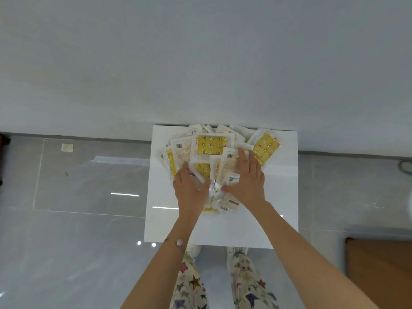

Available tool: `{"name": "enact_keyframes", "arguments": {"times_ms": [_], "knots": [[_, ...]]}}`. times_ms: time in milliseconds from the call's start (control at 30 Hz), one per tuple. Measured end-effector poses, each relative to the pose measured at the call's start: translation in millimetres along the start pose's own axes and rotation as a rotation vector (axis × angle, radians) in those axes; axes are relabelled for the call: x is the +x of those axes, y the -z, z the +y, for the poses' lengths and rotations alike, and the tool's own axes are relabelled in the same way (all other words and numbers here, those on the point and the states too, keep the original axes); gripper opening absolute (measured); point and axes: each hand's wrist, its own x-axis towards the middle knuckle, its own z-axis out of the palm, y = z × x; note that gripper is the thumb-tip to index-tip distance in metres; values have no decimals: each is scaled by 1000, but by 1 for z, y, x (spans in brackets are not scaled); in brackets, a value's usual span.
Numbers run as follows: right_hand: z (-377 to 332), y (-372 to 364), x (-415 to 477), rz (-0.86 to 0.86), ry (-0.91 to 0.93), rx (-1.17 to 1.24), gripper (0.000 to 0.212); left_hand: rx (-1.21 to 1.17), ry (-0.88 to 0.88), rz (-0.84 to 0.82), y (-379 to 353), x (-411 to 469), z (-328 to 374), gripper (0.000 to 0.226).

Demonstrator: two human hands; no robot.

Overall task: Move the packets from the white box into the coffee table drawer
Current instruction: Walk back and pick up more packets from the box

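Several clear packets (211, 146) with yellow patterned inserts lie in a loose heap on the white box (283, 175), which stands against the wall. My left hand (188, 188) lies flat on the left side of the heap, fingers straight. On the right side my right hand (245, 179) rests flat on the packets too, fingers extended. The two thumbs nearly meet over a shiny packet in the middle. The packets under my palms are hidden. No drawer is in view.
A pale wall (200, 63) rises right behind the box. Glossy grey floor tiles (78, 197) spread to the left and right. A wooden piece of furniture (379, 270) shows at the lower right. My legs stand just in front of the box.
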Motion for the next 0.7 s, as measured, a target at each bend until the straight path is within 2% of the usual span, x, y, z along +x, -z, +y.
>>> {"name": "enact_keyframes", "arguments": {"times_ms": [67,300,367,467,567,700], "knots": [[9,-5,-4,75,-3,126,116,-25,90,65,-7,6,0,91],[45,-3,-18,56,-234,593,60,-168,188,245,-10,29,11,50],[47,2,-21,26,-246,655,40,-128,202,255,-9,35,20,46],[52,5,-25,38,-252,709,16,4,280,183,-8,43,30,45],[58,8,-28,63,-281,766,12,-25,319,122,-7,46,32,38],[56,15,-34,51,-310,875,12,-163,201,155,0,26,31,14]]}}
